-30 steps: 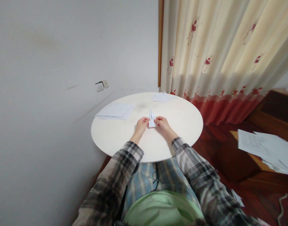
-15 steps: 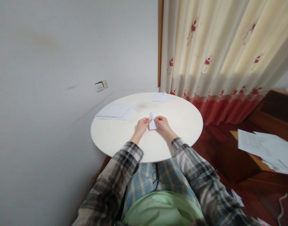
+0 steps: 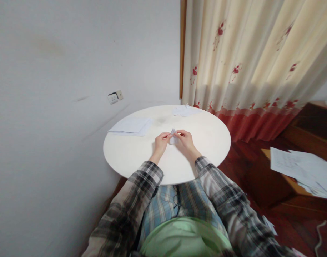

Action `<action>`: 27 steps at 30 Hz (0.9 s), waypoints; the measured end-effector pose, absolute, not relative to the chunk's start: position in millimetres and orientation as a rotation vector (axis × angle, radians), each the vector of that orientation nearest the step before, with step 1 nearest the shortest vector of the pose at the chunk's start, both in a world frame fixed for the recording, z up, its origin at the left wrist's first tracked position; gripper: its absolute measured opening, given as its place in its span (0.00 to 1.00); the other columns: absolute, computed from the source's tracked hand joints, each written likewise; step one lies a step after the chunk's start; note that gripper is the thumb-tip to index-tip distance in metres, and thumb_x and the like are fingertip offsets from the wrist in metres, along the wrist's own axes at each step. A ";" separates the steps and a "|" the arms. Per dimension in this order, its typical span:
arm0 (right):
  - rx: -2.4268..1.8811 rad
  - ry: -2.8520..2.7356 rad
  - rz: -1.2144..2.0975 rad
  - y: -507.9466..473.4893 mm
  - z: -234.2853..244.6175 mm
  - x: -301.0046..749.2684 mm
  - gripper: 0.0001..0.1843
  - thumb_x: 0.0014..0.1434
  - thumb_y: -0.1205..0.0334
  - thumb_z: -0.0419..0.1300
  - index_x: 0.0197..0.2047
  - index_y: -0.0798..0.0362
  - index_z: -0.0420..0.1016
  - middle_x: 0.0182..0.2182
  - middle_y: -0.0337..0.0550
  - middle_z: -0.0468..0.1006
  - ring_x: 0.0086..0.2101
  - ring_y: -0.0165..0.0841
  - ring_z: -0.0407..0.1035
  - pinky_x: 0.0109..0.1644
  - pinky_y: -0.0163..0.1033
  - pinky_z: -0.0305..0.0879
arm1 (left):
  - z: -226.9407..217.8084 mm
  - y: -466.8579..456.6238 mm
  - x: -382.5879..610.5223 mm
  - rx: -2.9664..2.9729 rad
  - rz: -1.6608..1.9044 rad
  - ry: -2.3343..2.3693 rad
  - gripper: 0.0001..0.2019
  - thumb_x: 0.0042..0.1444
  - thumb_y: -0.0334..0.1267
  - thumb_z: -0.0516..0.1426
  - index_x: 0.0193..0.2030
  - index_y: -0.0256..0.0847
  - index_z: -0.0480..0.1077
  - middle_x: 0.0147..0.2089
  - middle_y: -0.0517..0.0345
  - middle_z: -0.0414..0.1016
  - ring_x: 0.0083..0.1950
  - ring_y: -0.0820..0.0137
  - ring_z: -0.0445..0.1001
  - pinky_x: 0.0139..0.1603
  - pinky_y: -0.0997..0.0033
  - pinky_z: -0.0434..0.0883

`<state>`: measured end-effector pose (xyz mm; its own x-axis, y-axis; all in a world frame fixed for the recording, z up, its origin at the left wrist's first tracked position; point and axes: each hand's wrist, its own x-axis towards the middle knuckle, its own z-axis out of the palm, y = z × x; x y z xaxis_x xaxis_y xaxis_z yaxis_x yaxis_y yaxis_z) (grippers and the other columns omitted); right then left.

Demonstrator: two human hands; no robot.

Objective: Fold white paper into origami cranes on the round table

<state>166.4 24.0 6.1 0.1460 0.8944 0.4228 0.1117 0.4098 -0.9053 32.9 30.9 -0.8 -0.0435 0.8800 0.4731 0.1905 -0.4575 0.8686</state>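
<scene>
Between my two hands, over the middle of the round white table [image 3: 128, 153], is a small piece of folded paper [image 3: 174, 140] with a pointed top and a squarer lower part. My left hand [image 3: 161, 141] pinches its left side with thumb and fingers. From the right, my right hand [image 3: 185, 139] grips it near the upper part. The fingertips of both hands nearly meet and cover some of the folds. Whether the paper's lower edge touches the tabletop, I cannot tell.
Flat white sheets [image 3: 130, 126] lie on the table's left side, and crumpled paper pieces [image 3: 185, 110] at its far edge. A curtain [image 3: 233, 53] hangs behind. Papers [image 3: 300, 169] rest on wooden furniture at the right. A wall socket [image 3: 113, 98] is at the left.
The folded paper has tilted and looks shorter and greyer. Both hands have shifted slightly upward, and the right fingers have come further across its upper part.
</scene>
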 end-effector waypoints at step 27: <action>-1.049 -1.296 0.798 23.4 7.7 165.0 0.14 0.43 0.50 0.60 0.22 0.53 0.73 0.22 0.39 0.74 0.26 0.30 0.65 0.32 0.34 0.60 | -7.7 34.4 35.7 1.498 1.381 1.058 0.13 0.40 0.45 0.60 0.30 0.36 0.73 0.28 0.56 0.75 0.28 0.72 0.70 0.29 0.73 0.66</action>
<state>165.0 23.4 7.7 0.1359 0.9223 0.3618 0.0918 0.3519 -0.9315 35.7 34.4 -7.7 0.0451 0.9503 0.3081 0.0498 -0.3102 0.9494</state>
